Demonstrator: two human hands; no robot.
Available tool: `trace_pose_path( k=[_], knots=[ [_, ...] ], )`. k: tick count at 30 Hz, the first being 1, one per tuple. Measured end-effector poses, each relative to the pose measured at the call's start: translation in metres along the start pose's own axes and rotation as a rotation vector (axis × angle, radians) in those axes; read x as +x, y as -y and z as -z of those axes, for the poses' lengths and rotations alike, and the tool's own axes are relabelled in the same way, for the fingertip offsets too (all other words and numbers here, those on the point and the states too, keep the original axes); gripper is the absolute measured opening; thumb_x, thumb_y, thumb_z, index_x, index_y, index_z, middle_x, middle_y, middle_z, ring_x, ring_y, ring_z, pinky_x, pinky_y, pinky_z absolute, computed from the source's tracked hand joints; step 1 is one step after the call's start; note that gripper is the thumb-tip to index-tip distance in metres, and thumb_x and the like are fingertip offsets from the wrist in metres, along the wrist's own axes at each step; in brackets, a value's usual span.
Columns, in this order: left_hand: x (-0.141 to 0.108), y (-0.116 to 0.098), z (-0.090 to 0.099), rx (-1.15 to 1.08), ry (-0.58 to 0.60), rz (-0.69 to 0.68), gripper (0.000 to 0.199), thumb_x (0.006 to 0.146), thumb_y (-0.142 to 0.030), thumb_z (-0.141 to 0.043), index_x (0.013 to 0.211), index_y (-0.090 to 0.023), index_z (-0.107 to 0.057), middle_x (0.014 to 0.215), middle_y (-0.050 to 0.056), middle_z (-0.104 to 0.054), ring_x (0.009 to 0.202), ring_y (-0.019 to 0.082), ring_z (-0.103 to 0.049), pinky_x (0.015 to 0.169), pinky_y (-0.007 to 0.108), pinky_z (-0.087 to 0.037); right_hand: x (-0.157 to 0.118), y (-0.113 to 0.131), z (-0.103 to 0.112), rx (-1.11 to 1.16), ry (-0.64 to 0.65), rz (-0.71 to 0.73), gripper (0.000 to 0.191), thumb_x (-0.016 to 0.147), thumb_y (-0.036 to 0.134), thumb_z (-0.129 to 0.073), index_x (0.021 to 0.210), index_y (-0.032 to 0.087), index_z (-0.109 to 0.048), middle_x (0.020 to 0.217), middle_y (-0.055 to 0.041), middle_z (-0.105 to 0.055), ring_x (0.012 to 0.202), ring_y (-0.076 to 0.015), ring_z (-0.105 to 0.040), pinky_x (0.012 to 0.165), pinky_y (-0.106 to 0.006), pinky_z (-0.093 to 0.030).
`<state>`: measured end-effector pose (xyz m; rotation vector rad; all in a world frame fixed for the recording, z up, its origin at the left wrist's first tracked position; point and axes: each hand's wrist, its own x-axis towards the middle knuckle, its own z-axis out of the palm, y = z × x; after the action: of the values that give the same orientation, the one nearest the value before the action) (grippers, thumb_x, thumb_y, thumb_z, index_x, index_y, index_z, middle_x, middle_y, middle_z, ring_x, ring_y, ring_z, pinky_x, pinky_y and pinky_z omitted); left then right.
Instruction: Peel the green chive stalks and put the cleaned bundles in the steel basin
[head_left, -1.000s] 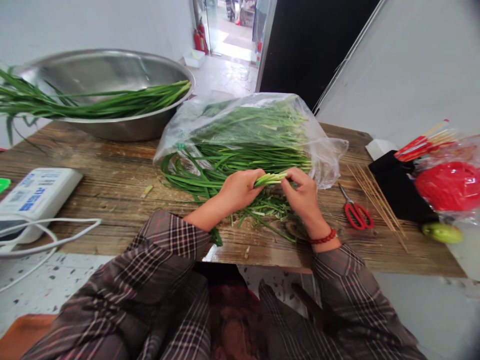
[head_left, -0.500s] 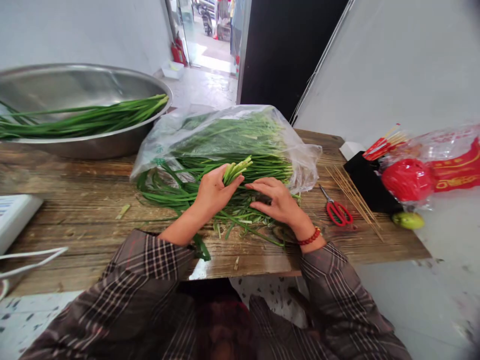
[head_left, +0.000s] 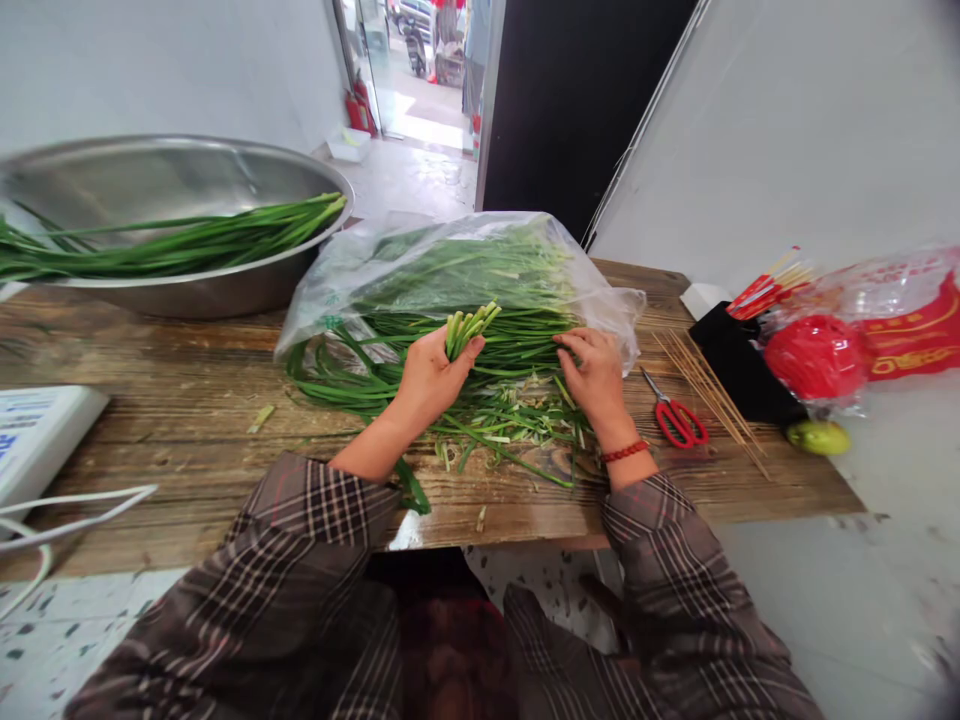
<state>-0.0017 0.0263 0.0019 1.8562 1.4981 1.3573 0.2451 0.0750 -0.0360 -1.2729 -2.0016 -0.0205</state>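
A small bunch of garlic chives is gripped in my left hand, its pale cut ends pointing up and to the right. My right hand is at the stem ends of the large chive pile, thumb and forefinger bent in a pinch on some stems; the exact contact is partly hidden. The pile lies half inside a clear plastic bag, leaves to the left. Below my hands, loose trimmings are scattered over the wooden table.
A steel basin with chives stands at the left back. Red-handled scissors, bamboo skewers and a black box are on the right. A white device with a cable sits at the left edge.
My right hand has moved up and right, away from the bunch and trimmings, to the pile's stems. My left hand still holds its bunch. The view has shifted slightly.
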Motion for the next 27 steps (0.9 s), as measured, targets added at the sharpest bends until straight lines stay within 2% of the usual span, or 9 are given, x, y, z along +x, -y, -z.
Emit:
trace_pose_path(
  k=[2, 6, 9, 13, 17, 19, 21, 23, 27],
  knots=[
    [0.000, -0.001, 0.001, 0.011, -0.003, -0.010, 0.031, 0.088, -0.036, -0.055, 0.062, -0.019, -0.054, 0.055, -0.002, -0.054, 0.059, 0.014, -0.054, 0.062, 0.026, -0.042, -0.001, 0.002, -0.002, -0.024, 0.010, 0.011, 0.024, 0.085, 0.023, -0.058, 0.105, 0.021, -0.071, 0.108, -0.0094, -0.067, 0.106, -0.0247, -0.054, 0.095, -0.044, -0.038],
    [-0.001, -0.002, 0.000, 0.015, -0.007, -0.009, 0.028, 0.088, -0.035, -0.055, 0.067, -0.018, -0.057, 0.063, 0.000, -0.058, 0.064, 0.015, -0.056, 0.064, 0.027, -0.043, 0.000, 0.005, -0.002, -0.040, -0.033, 0.028, 0.012, 0.084, 0.023, -0.060, 0.089, 0.021, -0.071, 0.104, -0.0064, -0.068, 0.103, -0.0228, -0.055, 0.094, -0.042, -0.039],
    [-0.001, -0.002, -0.001, -0.001, -0.028, -0.018, 0.021, 0.086, -0.035, -0.058, 0.077, -0.017, -0.062, 0.072, 0.002, -0.064, 0.070, 0.017, -0.060, 0.067, 0.027, -0.045, 0.002, 0.007, 0.003, 0.053, -0.103, 0.029, 0.010, 0.086, 0.025, -0.059, 0.087, 0.021, -0.067, 0.099, -0.0043, -0.069, 0.099, -0.0207, -0.059, 0.092, -0.040, -0.041],
    [-0.001, -0.001, -0.001, -0.008, -0.036, -0.030, 0.018, 0.082, -0.033, -0.062, 0.084, -0.016, -0.065, 0.078, 0.003, -0.068, 0.074, 0.018, -0.063, 0.070, 0.028, -0.048, 0.004, 0.012, 0.008, 0.378, -0.244, -0.097, 0.013, 0.088, 0.032, -0.056, 0.089, 0.020, -0.063, 0.083, -0.0019, -0.067, 0.080, -0.0155, -0.062, 0.077, -0.032, -0.047],
    [-0.001, 0.000, -0.001, 0.023, -0.031, -0.038, 0.023, 0.087, -0.036, -0.057, 0.076, -0.016, -0.063, 0.072, 0.003, -0.066, 0.070, 0.018, -0.061, 0.066, 0.028, -0.047, 0.006, 0.018, 0.016, 0.758, -0.353, -0.284, 0.016, 0.087, 0.037, -0.059, 0.090, 0.022, -0.055, 0.078, 0.0016, -0.065, 0.073, -0.0115, -0.062, 0.069, -0.026, -0.049],
    [-0.002, 0.001, -0.001, 0.049, -0.040, -0.042, 0.026, 0.087, -0.037, -0.056, 0.071, -0.017, -0.061, 0.068, 0.003, -0.062, 0.067, 0.017, -0.058, 0.064, 0.028, -0.045, 0.007, 0.020, 0.023, 0.925, -0.365, -0.368, 0.019, 0.087, 0.040, -0.059, 0.092, 0.024, -0.051, 0.076, 0.0037, -0.062, 0.070, -0.0096, -0.061, 0.064, -0.023, -0.050],
    [-0.002, 0.002, -0.002, 0.063, -0.056, -0.049, 0.028, 0.088, -0.037, -0.055, 0.068, -0.017, -0.059, 0.065, 0.001, -0.059, 0.064, 0.016, -0.056, 0.063, 0.027, -0.043, 0.008, 0.022, 0.030, 1.055, -0.316, -0.411, 0.021, 0.086, 0.043, -0.059, 0.092, 0.026, -0.048, 0.074, 0.0051, -0.057, 0.068, -0.0088, -0.059, 0.060, -0.021, -0.049],
    [-0.002, 0.001, -0.003, 0.060, -0.072, -0.055, 0.028, 0.088, -0.038, -0.055, 0.069, -0.017, -0.059, 0.066, 0.001, -0.058, 0.064, 0.015, -0.055, 0.064, 0.027, -0.044, 0.008, 0.026, 0.037, 1.156, -0.198, -0.415, 0.024, 0.084, 0.046, -0.062, 0.089, 0.027, -0.047, 0.071, 0.0056, -0.053, 0.067, -0.0092, -0.057, 0.057, -0.020, -0.049],
    [-0.005, -0.004, -0.007, -0.055, -0.046, -0.116, 0.023, 0.088, -0.036, -0.057, 0.084, -0.016, -0.065, 0.085, 0.004, -0.067, 0.082, 0.017, -0.062, 0.080, 0.029, -0.049, 0.004, 0.042, 0.044, 1.350, 0.070, -0.425, 0.035, 0.075, 0.050, -0.071, 0.086, 0.026, -0.048, 0.065, 0.0059, -0.048, 0.063, -0.0105, -0.054, 0.049, -0.020, -0.045]
  ],
)
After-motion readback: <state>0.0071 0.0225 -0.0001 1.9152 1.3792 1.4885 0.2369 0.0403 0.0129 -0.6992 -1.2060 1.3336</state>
